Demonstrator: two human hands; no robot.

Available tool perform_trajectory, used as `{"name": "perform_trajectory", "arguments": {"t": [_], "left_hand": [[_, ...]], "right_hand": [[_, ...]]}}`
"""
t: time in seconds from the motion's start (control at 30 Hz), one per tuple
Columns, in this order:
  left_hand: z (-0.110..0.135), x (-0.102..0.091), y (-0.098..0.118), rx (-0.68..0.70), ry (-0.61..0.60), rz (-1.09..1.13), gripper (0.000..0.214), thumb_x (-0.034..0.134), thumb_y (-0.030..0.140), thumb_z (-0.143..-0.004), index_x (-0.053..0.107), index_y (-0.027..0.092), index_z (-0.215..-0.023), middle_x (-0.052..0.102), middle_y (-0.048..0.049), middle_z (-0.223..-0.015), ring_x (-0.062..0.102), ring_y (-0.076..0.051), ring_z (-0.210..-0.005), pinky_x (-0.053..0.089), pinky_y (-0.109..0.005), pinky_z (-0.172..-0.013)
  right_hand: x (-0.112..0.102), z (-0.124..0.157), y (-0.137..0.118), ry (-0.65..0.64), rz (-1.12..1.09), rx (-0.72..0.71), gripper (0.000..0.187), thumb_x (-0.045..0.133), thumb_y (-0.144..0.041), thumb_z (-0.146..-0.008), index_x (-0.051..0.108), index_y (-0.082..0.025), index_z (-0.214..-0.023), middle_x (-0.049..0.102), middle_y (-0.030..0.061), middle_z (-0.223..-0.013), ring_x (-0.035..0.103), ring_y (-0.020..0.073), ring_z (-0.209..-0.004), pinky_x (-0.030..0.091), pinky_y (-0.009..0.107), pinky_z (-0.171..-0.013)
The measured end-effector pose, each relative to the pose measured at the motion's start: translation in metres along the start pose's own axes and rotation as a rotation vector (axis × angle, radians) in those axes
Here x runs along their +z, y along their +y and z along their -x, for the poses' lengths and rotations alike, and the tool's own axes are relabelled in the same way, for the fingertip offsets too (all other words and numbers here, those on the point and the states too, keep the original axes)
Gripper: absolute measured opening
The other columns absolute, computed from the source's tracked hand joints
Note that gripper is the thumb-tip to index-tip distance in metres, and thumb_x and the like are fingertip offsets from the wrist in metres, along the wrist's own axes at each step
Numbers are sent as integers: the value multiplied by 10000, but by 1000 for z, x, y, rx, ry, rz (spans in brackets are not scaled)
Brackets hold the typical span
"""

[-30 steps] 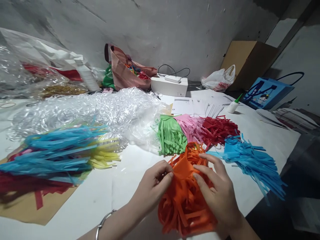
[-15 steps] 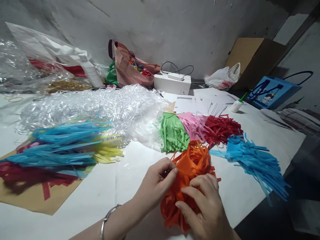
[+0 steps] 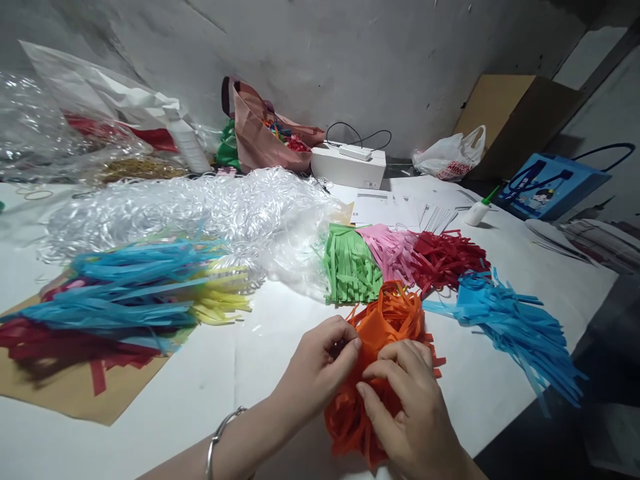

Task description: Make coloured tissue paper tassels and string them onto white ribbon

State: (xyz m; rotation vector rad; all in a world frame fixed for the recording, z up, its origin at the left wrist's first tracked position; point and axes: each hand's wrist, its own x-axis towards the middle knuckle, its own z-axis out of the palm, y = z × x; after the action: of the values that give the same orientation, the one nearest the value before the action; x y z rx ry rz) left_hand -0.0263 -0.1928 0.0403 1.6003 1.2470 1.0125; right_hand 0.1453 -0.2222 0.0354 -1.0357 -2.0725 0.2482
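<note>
A bundle of orange fringed tissue paper (image 3: 374, 327) lies on the white-covered table in front of me, its cut strips hanging at the far and near ends. At its left edge, my left hand (image 3: 323, 353) is closed, thumb against curled fingers, pinching the paper. My right hand (image 3: 413, 400) lies over the right side with bent fingers closed on the orange paper. Its thumb and forefinger tips are close together near the middle. What lies under the right palm is hidden. Just beyond are green fringe (image 3: 353, 267), pink fringe (image 3: 390, 250) and dark red fringe (image 3: 447, 257).
Blue fringe (image 3: 515, 320) hangs over the table's right edge. More fringes, blue (image 3: 135, 300) and yellow (image 3: 223, 297), lie left on brown paper (image 3: 115, 393). Behind stand clear shiny strips (image 3: 200, 207), a white box (image 3: 350, 167), a glue bottle (image 3: 477, 212) and a blue bag (image 3: 550, 187).
The right thumb has moved up toward the forefinger, narrowing the gap between them. Both hands stay on the orange paper, and the whole view has shifted slightly.
</note>
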Motion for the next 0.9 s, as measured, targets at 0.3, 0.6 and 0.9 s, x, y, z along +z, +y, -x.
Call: {"name": "perform_trajectory", "arguments": {"t": [0.3, 0.6, 0.9], "left_hand": [[1, 1, -1, 18, -11, -2, 209, 494, 268, -878, 528, 204, -682, 513, 24, -684, 470, -143, -637, 369, -269, -592], [1, 2, -2, 32, -9, -16, 201, 493, 253, -877, 521, 204, -684, 498, 31, -682, 449, -137, -625, 353, -268, -584], [1, -2, 0, 70, -55, -35, 254, 484, 340, -922, 532, 202, -714, 501, 18, -703, 458, -149, -646, 359, -280, -599]], "right_hand": [[3, 0, -1, -15, -22, 46, 94, 571, -114, -886, 557, -207, -884, 544, 22, -875, 515, 202, -812, 330, 385, -814], [2, -2, -2, 23, -21, 35, 145, 541, -87, -877, 594, -215, -837, 542, 9, -790, 520, 190, -756, 347, 366, -785], [-1, -6, 0, 83, 73, -8, 155, 507, -90, -909, 571, -194, -814, 549, 24, -808, 525, 185, -773, 365, 377, -822]]}}
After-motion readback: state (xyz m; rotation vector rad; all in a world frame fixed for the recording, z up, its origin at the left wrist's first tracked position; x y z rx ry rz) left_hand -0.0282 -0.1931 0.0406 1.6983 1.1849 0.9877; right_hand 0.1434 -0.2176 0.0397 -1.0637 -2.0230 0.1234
